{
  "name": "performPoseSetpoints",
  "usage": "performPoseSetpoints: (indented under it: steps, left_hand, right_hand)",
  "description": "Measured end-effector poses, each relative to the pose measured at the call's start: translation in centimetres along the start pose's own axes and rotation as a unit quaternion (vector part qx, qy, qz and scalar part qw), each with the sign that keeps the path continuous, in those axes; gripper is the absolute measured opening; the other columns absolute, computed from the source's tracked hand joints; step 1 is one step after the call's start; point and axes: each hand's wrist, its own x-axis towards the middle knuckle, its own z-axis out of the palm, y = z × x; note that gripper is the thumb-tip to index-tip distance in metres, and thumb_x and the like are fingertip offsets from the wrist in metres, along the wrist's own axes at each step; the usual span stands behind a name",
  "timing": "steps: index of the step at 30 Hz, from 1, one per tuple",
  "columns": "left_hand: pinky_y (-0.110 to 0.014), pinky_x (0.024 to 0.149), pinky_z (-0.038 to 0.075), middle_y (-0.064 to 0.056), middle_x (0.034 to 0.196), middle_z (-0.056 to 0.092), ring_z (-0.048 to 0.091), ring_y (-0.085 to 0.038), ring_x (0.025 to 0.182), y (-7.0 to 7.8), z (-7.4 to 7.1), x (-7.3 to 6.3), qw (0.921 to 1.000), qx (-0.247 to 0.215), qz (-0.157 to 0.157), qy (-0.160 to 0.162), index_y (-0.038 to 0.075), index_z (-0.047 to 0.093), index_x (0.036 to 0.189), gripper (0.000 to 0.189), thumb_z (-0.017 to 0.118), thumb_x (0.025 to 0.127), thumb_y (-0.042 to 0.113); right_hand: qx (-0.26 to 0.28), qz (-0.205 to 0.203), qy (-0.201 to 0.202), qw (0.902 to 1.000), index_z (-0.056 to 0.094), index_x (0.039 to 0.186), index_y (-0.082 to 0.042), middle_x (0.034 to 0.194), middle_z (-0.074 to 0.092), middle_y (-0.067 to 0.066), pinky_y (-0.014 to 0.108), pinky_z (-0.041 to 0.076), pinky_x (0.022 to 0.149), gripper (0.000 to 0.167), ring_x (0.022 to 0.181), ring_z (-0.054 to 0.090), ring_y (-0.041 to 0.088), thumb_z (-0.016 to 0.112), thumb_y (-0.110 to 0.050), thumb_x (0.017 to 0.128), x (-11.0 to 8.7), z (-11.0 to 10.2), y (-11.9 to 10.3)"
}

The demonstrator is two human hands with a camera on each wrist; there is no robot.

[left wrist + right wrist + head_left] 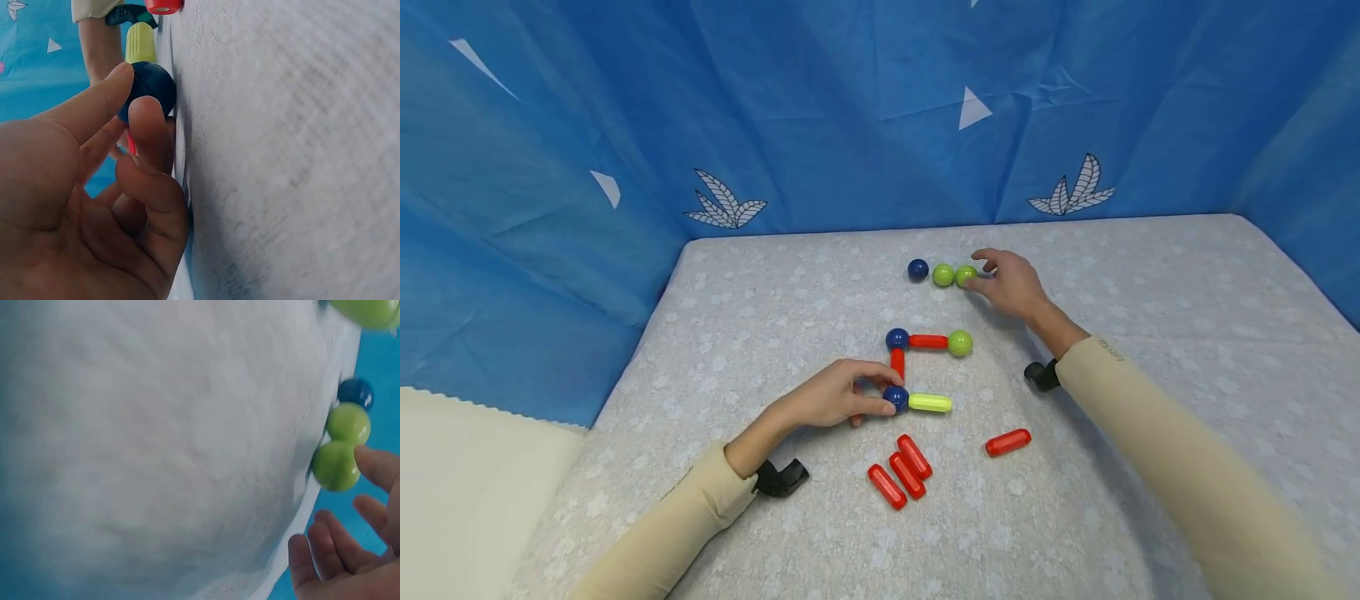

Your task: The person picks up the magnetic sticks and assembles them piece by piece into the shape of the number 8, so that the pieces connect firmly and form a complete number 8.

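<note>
Reaching across from the near left, a person's left hand (842,393) is pinching the near blue ball (896,400) between thumb and fingers at the middle of a pale, patterned tabletop (1157,333). Stretching forward from the near right, the right hand (1011,285) is keeping thumb and fingers apart beside the rightmost green ball (966,275); whether they are touching it, one cannot tell. Three blue balls, three green balls, six red rods and one yellow rod (930,403) are sharing the surface. From the near blue ball, the yellow rod is pointing right, its long axis running nearly crosswise. The connecting red rod (898,362) is running away from the person to the far blue ball (897,338); there, the crosswise red rod (928,342) is pointing right to the joined green ball (960,343). The loose blue ball (917,269) and middle green ball (943,275) are lining up left of the right hand. Nearest the person, three loose red rods (907,476) are slanting one way, the lone red rod (1008,442) another.
</note>
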Motion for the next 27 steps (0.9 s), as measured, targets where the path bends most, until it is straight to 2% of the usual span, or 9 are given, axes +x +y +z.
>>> performPoseSetpoints:
  steps: [5, 15, 21, 27]
  left_hand:
    - [-0.031, 0.055, 0.051, 0.000, 0.106, 0.062, 0.059, -0.015, 0.055, 0.2, 0.0, 0.0, 1.0000, -0.002, 0.002, 0.000, 0.019, 0.067, 0.119, 0.029, 0.074, 0.091, 0.021]
    - [-0.031, 0.054, 0.052, 0.000, 0.105, 0.062, 0.059, -0.015, 0.055, 0.3, 0.0, -0.1, 1.0000, 0.000, 0.002, 0.001, 0.018, 0.067, 0.118, 0.028, 0.074, 0.091, 0.021]
    - [-0.031, 0.054, 0.052, 0.000, 0.105, 0.062, 0.059, -0.015, 0.055, 0.3, -0.1, -0.1, 1.0000, 0.003, 0.003, 0.001, 0.018, 0.067, 0.118, 0.029, 0.074, 0.091, 0.021]
    - [-0.030, 0.054, 0.051, 0.000, 0.105, 0.062, 0.059, -0.015, 0.055, 0.1, -0.2, -0.2, 1.0000, 0.001, 0.002, 0.000, 0.018, 0.066, 0.119, 0.030, 0.074, 0.091, 0.021]
  right_hand:
    - [0.008, 0.021, -0.018, 0.9996, 0.054, 0.136, 0.001, 0.123, 0.059, 0.025, 0.052, 0.044, 0.093, 0.050, 0.114, 0.053, 0.040, 0.067, -0.022, 0.094, 0.8, 0.0, 0.4]
    - [0.002, 0.030, -0.017, 0.9994, 0.056, 0.133, 0.001, 0.119, 0.061, 0.024, 0.050, 0.045, 0.093, 0.045, 0.110, 0.055, 0.038, 0.067, -0.019, 0.095, 0.9, 0.3, 0.1]
    - [0.008, 0.025, -0.005, 0.9996, 0.058, 0.131, 0.001, 0.118, 0.061, 0.023, 0.050, 0.045, 0.091, 0.043, 0.108, 0.055, 0.037, 0.068, -0.018, 0.094, 0.7, 0.3, 0.1]
    - [0.034, 0.013, 0.015, 0.9992, 0.059, 0.130, 0.000, 0.118, 0.062, 0.021, 0.047, 0.046, 0.084, 0.041, 0.104, 0.055, 0.034, 0.068, -0.018, 0.094, -0.3, 0.0, -0.1]
